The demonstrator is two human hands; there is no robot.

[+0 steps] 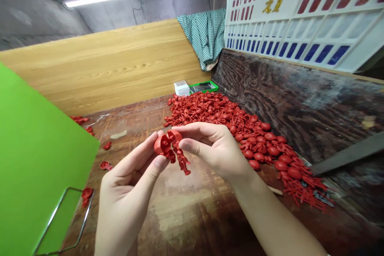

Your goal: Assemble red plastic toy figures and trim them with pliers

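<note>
Above the worn wooden table, my left hand [129, 184] pinches a red plastic figure half [162, 144], its hollow round head turned so the inside shows. Facing it, my right hand [210, 148] grips a second red plastic figure half [181, 158] between thumb and fingers, with its small body and limbs hanging down. The two hollow heads are close together at their edges; whether they touch I cannot tell. Beyond my right hand spreads a big heap of red plastic pieces [207, 108], many of them round heads and little bodies.
Loose red pieces [87, 196] lie at left beside a bright green panel [39, 160] with a metal wire handle [60, 224]. At the back stand a white stack [181, 88] and a green tray [214, 85]. A white crate [300, 20] rests on the dark board at right.
</note>
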